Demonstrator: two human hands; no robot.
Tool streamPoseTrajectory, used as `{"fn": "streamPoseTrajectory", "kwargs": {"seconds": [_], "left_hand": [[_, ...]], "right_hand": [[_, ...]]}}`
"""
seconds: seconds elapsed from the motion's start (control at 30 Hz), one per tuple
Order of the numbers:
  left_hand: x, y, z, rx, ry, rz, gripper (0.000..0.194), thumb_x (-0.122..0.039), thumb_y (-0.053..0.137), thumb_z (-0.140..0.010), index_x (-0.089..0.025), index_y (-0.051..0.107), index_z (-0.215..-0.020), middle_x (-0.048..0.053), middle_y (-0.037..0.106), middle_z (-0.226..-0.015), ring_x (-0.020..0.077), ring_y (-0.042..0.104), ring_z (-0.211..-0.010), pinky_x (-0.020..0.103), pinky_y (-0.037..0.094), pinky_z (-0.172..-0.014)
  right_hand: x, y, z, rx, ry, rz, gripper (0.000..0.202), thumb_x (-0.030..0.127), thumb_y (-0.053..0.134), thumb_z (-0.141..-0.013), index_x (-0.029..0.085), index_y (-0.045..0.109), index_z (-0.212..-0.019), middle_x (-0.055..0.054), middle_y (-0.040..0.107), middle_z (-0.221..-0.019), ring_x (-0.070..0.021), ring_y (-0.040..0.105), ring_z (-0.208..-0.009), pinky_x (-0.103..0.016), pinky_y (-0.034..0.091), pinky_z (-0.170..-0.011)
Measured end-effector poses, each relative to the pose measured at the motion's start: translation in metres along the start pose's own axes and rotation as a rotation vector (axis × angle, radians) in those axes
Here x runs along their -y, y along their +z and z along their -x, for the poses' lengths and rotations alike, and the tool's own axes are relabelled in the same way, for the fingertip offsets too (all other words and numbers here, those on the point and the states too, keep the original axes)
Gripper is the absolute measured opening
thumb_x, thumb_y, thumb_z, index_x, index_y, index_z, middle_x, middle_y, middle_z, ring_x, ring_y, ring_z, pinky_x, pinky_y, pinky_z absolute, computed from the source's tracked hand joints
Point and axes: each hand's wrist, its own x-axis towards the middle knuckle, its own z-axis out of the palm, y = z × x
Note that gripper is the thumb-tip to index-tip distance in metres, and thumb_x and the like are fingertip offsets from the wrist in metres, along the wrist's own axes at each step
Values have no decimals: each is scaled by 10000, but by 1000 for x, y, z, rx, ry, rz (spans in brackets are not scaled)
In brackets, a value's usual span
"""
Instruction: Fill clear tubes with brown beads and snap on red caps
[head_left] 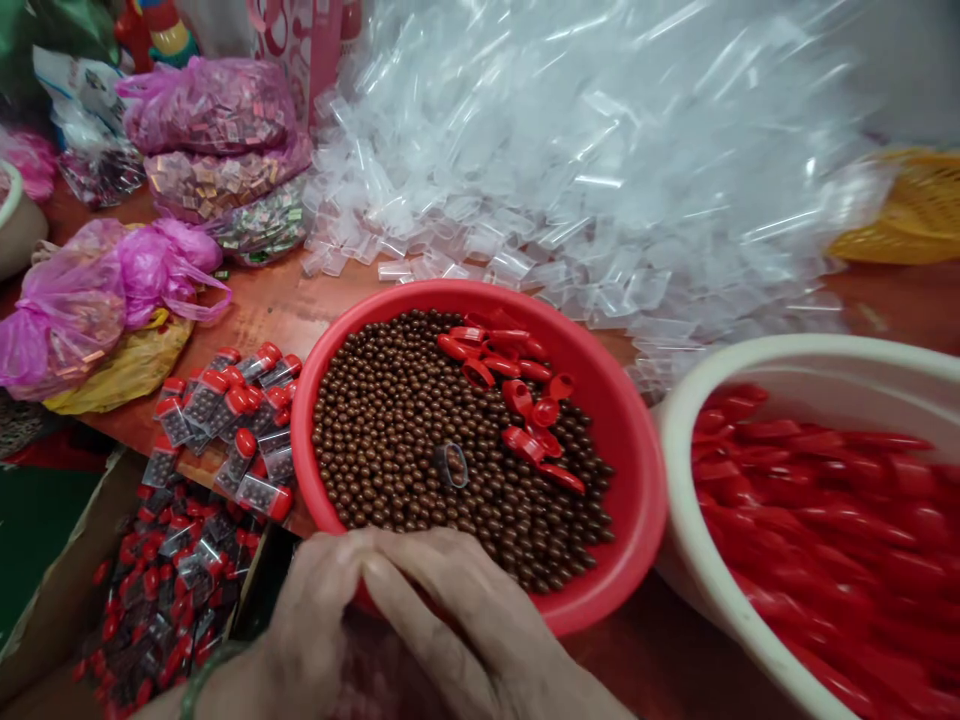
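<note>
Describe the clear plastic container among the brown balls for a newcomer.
Find the round red plastic basin. Near the middle of its small brown balls sits the clear plastic container; its transparent oval rim sets it apart from the opaque red plastic caps nearby.

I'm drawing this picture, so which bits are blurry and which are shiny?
In the head view, the clear plastic pieces show white glare and streak toward the top; the red pieces in the white tub look smeared; the brown balls look sharper, with tiny shiny dots.
</note>
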Motion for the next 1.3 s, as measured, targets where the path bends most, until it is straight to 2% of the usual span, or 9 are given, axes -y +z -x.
{"fn": "streamPoseTrajectory", "kwargs": {"seconds": [0.13,0.23,0.33,0.47,0.63,0.8,0.93,1.1,1.3], "left_hand": [[5,-47,10,-134,151,-52,565,-576,327,-952,-198,612,-644,58,604,-615,206,540,-637,348,468,-718],[35,-88,29,-235,86,-341,490,-499,362,-962,-195,628,-684,58,673,-699,205,594,-655,303,487,-671],[78,-121,50,-292,5,-798,384,-380,396,-945,-212,717,-818,83,741,-862,236,673,-734,302,519,-656],[109,-139,59,-348,45,-1012,391,-264,371,-918,-208,750,-999,136,757,-1018,314,706,-916,391,545,-777],[63,-104,25,-348,151,-882,350,-384,603,-895,-244,646,-1213,64,726,-1205,238,718,-1023,287,580,-850],[1,-43,-36,-242,531,-505,239,-239,570,-932,-220,653,-1156,34,761,-1106,154,722,-1012,217,554,-919],[-22,-14,-74,-170,488,-408,331,-209,565,-924,-152,605,-1248,93,706,-1223,181,678,-1105,296,529,-1013],[-34,5,-96,28,408,-449,473,-187,592,-880,-74,538,-1336,170,630,-1336,261,601,-1231,398,473,-1085],[-42,16,-105,197,379,-328,253,-131,539,-900,-177,684,-1103,58,751,-1033,202,699,-976,295,525,-902]], "right_hand": [[-31,-4,-1,-133,272,180,498,418,592,-922,111,486,-1299,-181,653,-1098,-286,656,-1004,-447,593,-830],[-54,1,-2,-101,416,237,517,486,589,-908,97,495,-1235,-175,654,-1014,-288,694,-900,-414,609,-709],[-64,11,-5,-67,429,203,388,409,580,-927,111,522,-1168,-132,686,-916,-257,713,-777,-373,600,-636],[-68,15,-11,-92,365,174,143,234,528,-945,153,566,-1058,-87,713,-860,-216,721,-746,-339,600,-670],[-72,6,-14,-191,303,151,194,157,559,-920,190,586,-1110,-64,740,-948,-182,730,-811,-312,602,-764],[-78,8,-11,-224,305,146,246,178,564,-917,206,580,-1161,-74,756,-988,-202,743,-851,-332,610,-799],[-78,6,-9,-207,419,67,336,223,577,-908,212,527,-1240,-72,760,-1022,-208,752,-865,-324,625,-783],[-67,-1,-11,-214,484,-94,386,199,602,-893,235,484,-1258,-49,752,-989,-177,750,-813,-281,624,-758],[-62,-17,-6,-174,561,-404,473,250,647,-897,287,441,-1321,-15,749,-1001,-154,744,-869,-248,608,-778]]}}
